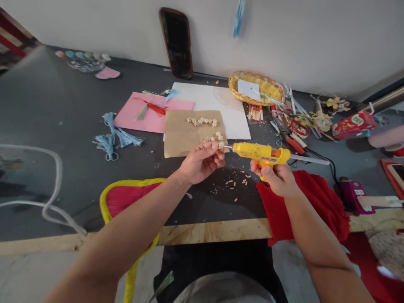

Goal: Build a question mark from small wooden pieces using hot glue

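Note:
My left hand pinches a small cream-coloured bead-like piece between its fingertips, just over the edge of a brown paper sheet. Wrapped round the handle of a yellow glue gun is my right hand; the gun's metal nozzle points left and meets or nearly meets the small piece. A clear glue stick sticks out of its back end. Several similar cream clusters lie on the brown paper. Small tan bits are scattered on the dark table below the hands.
A pink sheet, blue tassels and a white board lie behind. A wicker basket, pliers and a red box stand at the right. Red cloth covers the front edge. A phone leans on the wall.

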Available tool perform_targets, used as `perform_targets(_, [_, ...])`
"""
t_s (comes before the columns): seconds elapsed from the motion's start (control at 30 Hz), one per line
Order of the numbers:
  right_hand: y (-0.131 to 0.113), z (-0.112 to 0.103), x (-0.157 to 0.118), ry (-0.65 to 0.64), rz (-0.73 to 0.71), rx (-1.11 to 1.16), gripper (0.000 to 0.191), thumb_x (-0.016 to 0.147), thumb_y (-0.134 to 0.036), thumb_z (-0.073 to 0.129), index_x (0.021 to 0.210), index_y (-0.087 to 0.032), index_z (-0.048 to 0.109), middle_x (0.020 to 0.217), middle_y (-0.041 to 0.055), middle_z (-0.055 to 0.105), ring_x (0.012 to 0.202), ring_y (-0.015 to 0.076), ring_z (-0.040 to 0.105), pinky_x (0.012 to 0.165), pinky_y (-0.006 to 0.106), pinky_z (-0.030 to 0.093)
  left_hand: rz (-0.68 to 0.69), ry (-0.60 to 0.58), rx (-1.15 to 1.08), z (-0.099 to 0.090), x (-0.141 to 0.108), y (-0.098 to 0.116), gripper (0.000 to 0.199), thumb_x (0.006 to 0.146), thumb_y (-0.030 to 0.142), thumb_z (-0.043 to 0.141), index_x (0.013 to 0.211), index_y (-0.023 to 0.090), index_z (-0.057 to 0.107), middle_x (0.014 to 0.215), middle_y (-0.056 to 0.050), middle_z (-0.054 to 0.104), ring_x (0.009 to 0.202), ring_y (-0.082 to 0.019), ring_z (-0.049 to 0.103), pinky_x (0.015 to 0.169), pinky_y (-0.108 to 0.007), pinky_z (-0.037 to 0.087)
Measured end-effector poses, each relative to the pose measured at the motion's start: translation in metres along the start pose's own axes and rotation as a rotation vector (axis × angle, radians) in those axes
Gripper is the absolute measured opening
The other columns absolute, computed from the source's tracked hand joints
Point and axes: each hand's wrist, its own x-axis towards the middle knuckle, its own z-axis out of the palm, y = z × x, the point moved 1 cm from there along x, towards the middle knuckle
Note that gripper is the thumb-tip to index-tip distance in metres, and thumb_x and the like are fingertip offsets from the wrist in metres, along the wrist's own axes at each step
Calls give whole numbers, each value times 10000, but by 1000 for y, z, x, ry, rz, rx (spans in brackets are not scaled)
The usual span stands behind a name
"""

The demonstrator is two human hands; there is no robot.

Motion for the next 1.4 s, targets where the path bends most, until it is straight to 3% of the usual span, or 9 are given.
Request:
perform_targets(0.3, [-4,-3,2,29,-14,-155,422,953,-554,465,814,-192,632,642,9,540,573,140,485,557,298,437,-22,40,38,0,-1,0,167,791,215,737,681,105,678,602,-45,611,520,-80,501,547,-216,416])
perform_targets(0.57, [-3,-3,2,46,-23,-257,436,944,-563,472,771,-194,625,689,24,587,576,132,491,576,300,431,-6,5,22,0,0,-1,193,707,241,818,697,93,693,609,-47,633,513,-70,490,546,-212,425])
perform_targets(0.87, [-1,-5,1,60,-12,-266,431,938,-566,490,782,-196,646,690,23,600,562,131,487,542,287,423,-9,39,43,0,0,-1,192,755,238,789,683,97,680,595,-43,615,518,-78,496,544,-212,417])
perform_targets(1.2, [-5,-5,1,34,-9,-221,422,946,-554,485,783,-196,637,595,-9,492,554,133,465,548,284,409,16,36,36,0,0,0,198,793,203,747,653,109,644,623,-43,626,523,-74,507,551,-207,437])
perform_targets(1.4, [-7,-4,3,6,2,-188,422,941,-561,488,781,-196,625,610,-10,487,561,134,458,588,298,425,12,31,16,0,0,-1,203,717,208,812,648,106,652,611,-43,632,531,-75,516,553,-200,449])
